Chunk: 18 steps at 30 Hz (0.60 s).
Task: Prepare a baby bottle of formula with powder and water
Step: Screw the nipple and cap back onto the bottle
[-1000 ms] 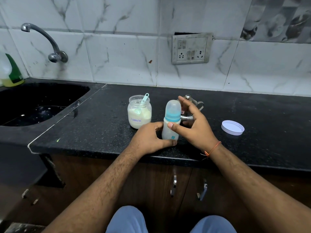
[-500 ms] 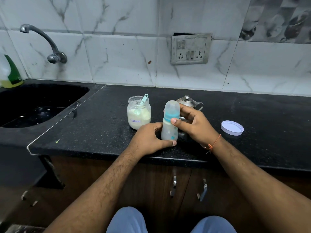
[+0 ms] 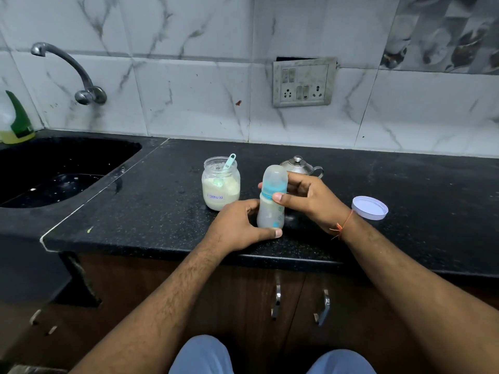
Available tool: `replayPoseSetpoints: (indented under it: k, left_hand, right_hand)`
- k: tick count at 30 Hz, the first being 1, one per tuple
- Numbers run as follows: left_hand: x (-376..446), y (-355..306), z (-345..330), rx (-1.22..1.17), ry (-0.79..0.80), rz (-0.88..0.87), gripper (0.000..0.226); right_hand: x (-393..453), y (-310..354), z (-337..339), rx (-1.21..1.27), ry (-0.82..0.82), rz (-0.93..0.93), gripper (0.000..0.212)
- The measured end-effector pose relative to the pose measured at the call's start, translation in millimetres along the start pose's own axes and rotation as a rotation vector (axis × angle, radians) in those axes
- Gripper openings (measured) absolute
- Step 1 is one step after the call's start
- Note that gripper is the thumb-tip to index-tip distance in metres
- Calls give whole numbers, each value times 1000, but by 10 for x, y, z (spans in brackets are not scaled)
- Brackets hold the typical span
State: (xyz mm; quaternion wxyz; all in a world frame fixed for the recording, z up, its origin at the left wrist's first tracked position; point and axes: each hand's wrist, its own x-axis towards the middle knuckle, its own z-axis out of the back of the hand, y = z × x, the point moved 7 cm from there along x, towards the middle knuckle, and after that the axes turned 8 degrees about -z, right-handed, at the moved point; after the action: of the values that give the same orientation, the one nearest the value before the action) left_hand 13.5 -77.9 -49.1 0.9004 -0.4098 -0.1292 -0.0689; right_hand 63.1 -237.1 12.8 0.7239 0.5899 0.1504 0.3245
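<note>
Both hands gripped the baby bottle (image 3: 270,205), which stood upright on the black countertop (image 3: 405,190) near its front edge. Left hand (image 3: 237,225): curled around the base of the bottle, with the thumb lying along the counter in front of it and the other fingers wrapped around its left side. Right hand (image 3: 307,198): closed around the blue collar and the clear cap at the top, thumb pressed on the near side just below the collar, fingers reaching around the far side. An orange thread (image 3: 342,225) encircled the right wrist.

The bottle's translucent body appeared cloudy; its contents could not be judged with certainty. Just to the left of the bottle, and apart from it, stood the open formula jar (image 3: 221,183), partly filled with pale powder and carrying a handwritten label. A light-blue scoop (image 3: 230,161) leaned inside the jar, its handle projecting above the rim. Behind the right hand, a small steel pot (image 3: 301,165) with a knobbed lid was partly hidden. The white jar lid (image 3: 369,207) lay on the counter to the right, well apart from the jar.

At far left, the dark sink (image 3: 54,168) was set into the counter, beneath a curved wall tap (image 3: 70,71). A switch and socket panel (image 3: 303,82) was mounted on the marble-patterned tiles.
</note>
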Motion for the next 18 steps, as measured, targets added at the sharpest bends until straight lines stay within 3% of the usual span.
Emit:
replayPoseSetpoints:
  k: [5, 13, 18]
  left_hand:
    - [-43, -29, -14, 83, -94, 32, 77]
    - [-7, -1, -32, -27, 70, -26, 77]
    - [-38, -24, -50, 31, 24, 0, 75]
  right_hand:
    - [-35, -53, -68, -34, -212, 78, 49]
    - [-24, 53, 7, -18, 53, 22, 45]
    - [-25, -42, 11, 6, -54, 45, 49]
